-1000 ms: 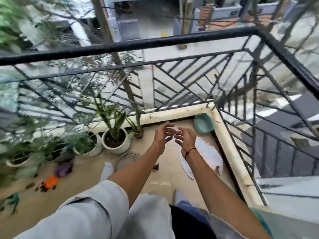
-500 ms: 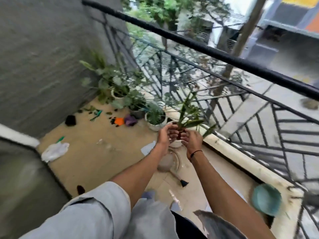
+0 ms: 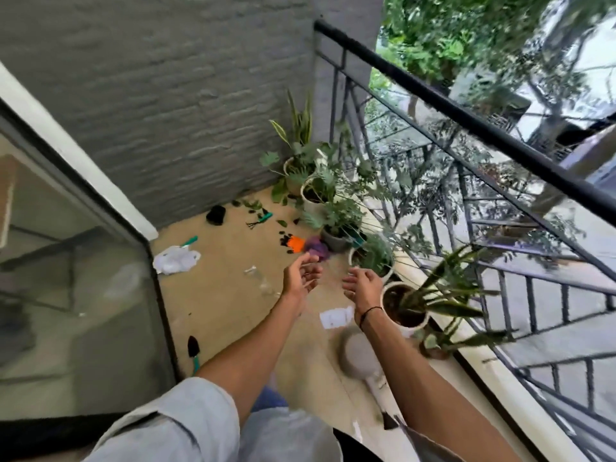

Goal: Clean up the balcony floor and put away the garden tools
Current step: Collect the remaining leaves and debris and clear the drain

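Note:
Both my hands are raised over the tan balcony floor, empty, fingers apart: my left hand and my right hand with a black wrist band. On the floor lie a black trowel with a green handle by the glass door, a white plastic bag, a green-handled tool, a small green hand rake, orange and purple gloves, a black pot, a white paper scrap and a round grey hand tool with a white handle.
Potted plants line the railing side up to the far corner; a white pot with a snake plant stands beside my right wrist. A black metal railing runs on the right, a grey brick wall ahead, a glass door on the left.
My view has swung left from the railing corner to the wall end of the balcony. My hands, close together before, have drawn apart and stay empty.

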